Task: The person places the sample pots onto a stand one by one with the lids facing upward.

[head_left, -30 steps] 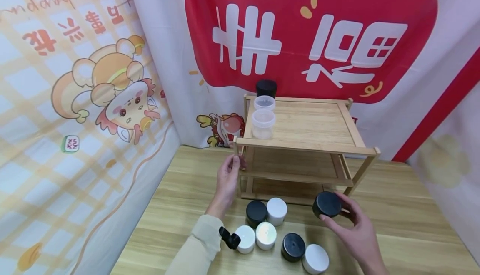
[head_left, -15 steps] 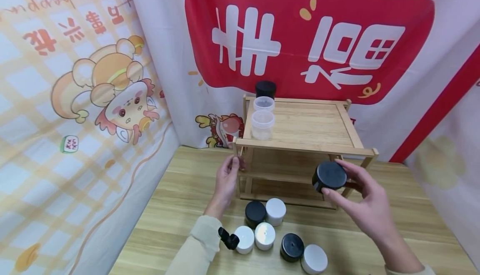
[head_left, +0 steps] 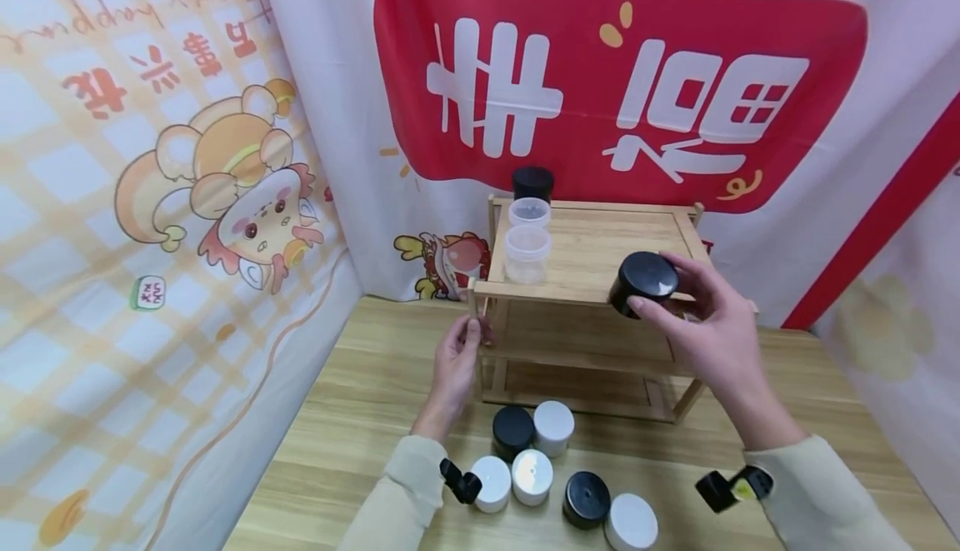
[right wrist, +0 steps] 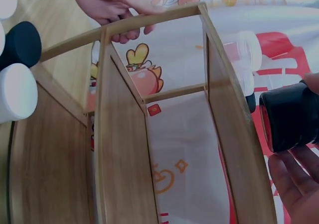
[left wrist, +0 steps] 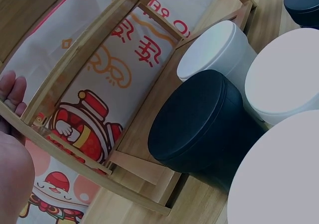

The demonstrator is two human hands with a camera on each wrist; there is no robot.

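Observation:
My right hand (head_left: 712, 309) holds a black lidded jar (head_left: 643, 278) between thumb and fingers, in front of and above the shelf's front right edge. In the right wrist view the same black jar (right wrist: 289, 115) is tilted by the camera angle, with fingers (right wrist: 294, 176) beneath it. My left hand (head_left: 456, 357) grips the front left post of a small wooden shelf rack (head_left: 600, 291). On its top board stand two clear plastic jars, the nearer clear jar (head_left: 527, 255) and the farther clear jar (head_left: 529, 212), lined up with a black jar (head_left: 533, 182) at the back left.
On the wooden floor in front of the rack stand several jars, among them a black jar (head_left: 513, 430), a white jar (head_left: 553, 426), another black jar (head_left: 587, 498) and another white jar (head_left: 632, 521). Printed cloth (head_left: 330, 117) hangs behind and to the left.
My right hand has raised the black jar from near the floor jars to the height of the rack's top board. My left hand stays on the post.

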